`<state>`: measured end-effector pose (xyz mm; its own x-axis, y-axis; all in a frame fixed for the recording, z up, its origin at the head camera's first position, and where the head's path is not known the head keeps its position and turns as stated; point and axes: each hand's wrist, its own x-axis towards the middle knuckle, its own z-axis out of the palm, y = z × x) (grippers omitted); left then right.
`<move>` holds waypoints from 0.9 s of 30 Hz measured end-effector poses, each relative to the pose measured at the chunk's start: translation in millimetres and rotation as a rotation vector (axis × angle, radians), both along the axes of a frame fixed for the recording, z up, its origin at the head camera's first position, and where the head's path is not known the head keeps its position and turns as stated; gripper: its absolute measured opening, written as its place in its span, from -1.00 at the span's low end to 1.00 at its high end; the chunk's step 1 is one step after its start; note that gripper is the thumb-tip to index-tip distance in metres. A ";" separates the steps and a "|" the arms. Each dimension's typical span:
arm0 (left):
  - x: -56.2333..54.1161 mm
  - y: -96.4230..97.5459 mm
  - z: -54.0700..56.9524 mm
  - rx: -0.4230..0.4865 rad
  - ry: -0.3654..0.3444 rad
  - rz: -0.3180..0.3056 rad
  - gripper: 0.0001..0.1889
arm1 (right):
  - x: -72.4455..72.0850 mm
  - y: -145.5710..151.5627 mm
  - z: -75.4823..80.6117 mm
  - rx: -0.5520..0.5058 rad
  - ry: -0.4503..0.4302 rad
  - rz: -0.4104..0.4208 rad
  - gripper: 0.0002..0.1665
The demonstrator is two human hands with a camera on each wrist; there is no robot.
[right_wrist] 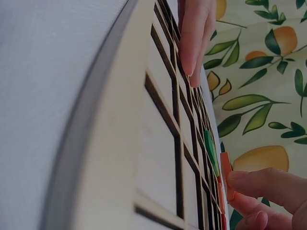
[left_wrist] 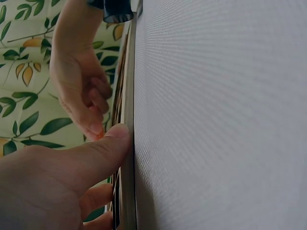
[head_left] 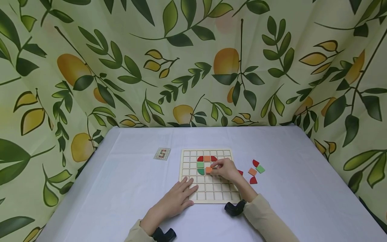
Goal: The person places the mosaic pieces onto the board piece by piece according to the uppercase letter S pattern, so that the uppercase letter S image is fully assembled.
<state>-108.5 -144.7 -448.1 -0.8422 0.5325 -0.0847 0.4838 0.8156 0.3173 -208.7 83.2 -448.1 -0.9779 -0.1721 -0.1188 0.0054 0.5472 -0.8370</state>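
Note:
A pale grid board (head_left: pixel 208 197) bears a few coloured tiles: red rounded tiles (head_left: pixel 214 158) on either side of an orange square (head_left: pixel 207 158), a light green square (head_left: pixel 200 164) below, and a dark green rounded tile (head_left: pixel 201 171) under that. My right hand (head_left: pixel 225 169) pinches another orange square tile (right_wrist: pixel 227 176) between thumb and finger, just right of the dark green tile. In the right wrist view the tile is tilted on edge close over the board. My left hand (head_left: pixel 176 197) rests with spread fingers on the board's front left corner, its thumb (left_wrist: pixel 112 141) at the edge.
Right of the board lie loose tiles: red ones (head_left: pixel 253 180), an orange square (head_left: pixel 252 171) and a green square (head_left: pixel 260 168). Another red tile (head_left: pixel 240 172) shows beside my right wrist. A small card (head_left: pixel 162 154) with an S-shaped pattern lies behind left on the white cloth (head_left: pixel 136 168).

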 end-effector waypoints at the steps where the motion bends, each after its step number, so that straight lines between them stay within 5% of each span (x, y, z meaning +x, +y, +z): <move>1: 0.0 0.1 0.1 -0.001 0.000 0.000 -0.44 | -0.3 -0.2 -0.7 0.007 0.004 0.000 -0.79; 27: -0.4 -0.2 -2.9 -0.006 0.006 0.000 -0.45 | -0.5 -7.6 -4.7 0.094 0.020 -0.034 -0.78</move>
<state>-108.8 -144.9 -451.0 -0.8428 0.5320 -0.0824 0.4857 0.8174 0.3097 -209.2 75.6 -452.8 -0.9853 -0.1282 -0.1130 0.0087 0.6229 -0.7823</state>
